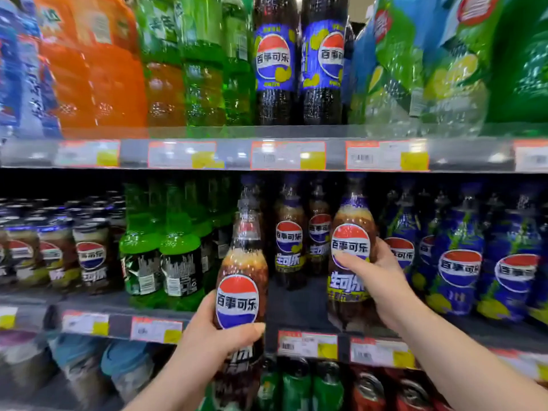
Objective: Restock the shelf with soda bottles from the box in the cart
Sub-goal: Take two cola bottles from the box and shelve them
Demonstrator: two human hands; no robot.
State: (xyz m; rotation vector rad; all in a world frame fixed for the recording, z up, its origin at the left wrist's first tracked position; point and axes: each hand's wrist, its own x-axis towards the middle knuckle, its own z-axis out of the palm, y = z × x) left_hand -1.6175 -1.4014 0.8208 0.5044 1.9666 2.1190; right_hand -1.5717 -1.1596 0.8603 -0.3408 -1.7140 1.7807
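Partway done, I'd guess. Right hand (pixel 378 272) grips a dark plastic cola bottle (pixel 350 259) at 3 o'clock on the grey middle shelf (pixel 296 305). Left hand (pixel 212 332) holds a second cola bottle (pixel 238 280) at 6 o'clock, gap unfilled.

Both forearms were extended forward; the left hand (pixel 218 332) was curled round a soda bottle (pixel 237 301) (thumb across its front), and the right hand (pixel 382 272) was closed higher round a second soda bottle (pixel 350 238).
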